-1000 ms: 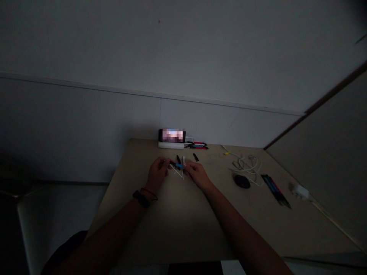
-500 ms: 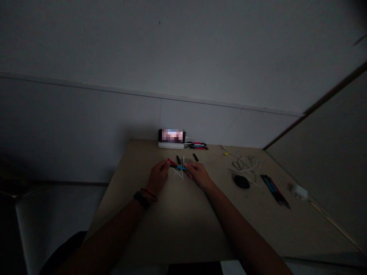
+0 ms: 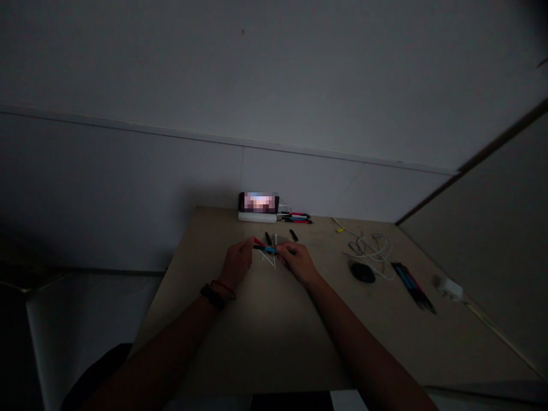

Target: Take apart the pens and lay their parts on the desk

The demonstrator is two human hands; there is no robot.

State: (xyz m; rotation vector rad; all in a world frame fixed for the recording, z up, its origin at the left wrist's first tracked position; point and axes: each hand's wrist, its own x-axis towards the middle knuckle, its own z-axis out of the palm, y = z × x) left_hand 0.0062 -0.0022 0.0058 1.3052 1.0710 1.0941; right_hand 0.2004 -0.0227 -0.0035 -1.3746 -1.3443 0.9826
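Observation:
My left hand [image 3: 238,261] is closed, its fingertips pinching a red pen piece [image 3: 258,241]. Opposite it, my right hand [image 3: 298,261] grips a blue pen [image 3: 270,249] whose dark end points toward the left fingers. Whether that dark end touches the left fingers is hard to make out in the dim light. Thin white sticks [image 3: 269,260], perhaps pen refills, lie on the table between the hands. Just beyond are a small black piece [image 3: 268,238], a white piece [image 3: 275,238] and another black piece [image 3: 293,235].
A lit phone [image 3: 259,202] leans on a white block [image 3: 257,217] by the wall. Several pens [image 3: 295,217] lie beside it. To the right are a coiled white cable [image 3: 370,245], a black mouse [image 3: 362,272], more pens [image 3: 413,287] and a white adapter [image 3: 450,289] on the table [image 3: 265,342].
Both hands stay in nearly the same place, still on the red piece and the blue pen. The view has shifted slightly, moving the table's things a little rightward.

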